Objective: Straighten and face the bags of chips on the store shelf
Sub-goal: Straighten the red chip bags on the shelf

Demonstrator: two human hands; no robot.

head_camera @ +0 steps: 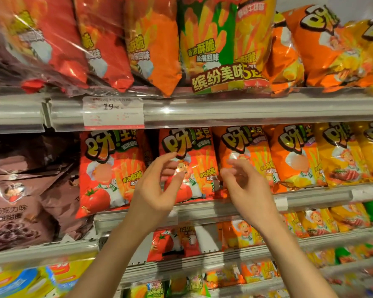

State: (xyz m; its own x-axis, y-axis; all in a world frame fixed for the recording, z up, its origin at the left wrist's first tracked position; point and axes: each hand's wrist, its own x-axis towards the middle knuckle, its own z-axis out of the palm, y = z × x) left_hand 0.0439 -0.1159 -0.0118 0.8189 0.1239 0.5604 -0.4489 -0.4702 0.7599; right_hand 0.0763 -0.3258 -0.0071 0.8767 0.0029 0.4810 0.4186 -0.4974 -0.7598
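Shelf (224, 208) under upright chip bags (108, 168)

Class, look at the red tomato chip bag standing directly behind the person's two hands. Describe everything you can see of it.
The red chip bag is glossy plastic that catches glare. It carries a yellow logo outlined in black, a cartoon chef, fries and a tomato. It stands upright, facing forward, on the middle shelf, between another red bag and an orange bag. The left hand and right hand hover in front with fingers loosely curled; contact cannot be confirmed.
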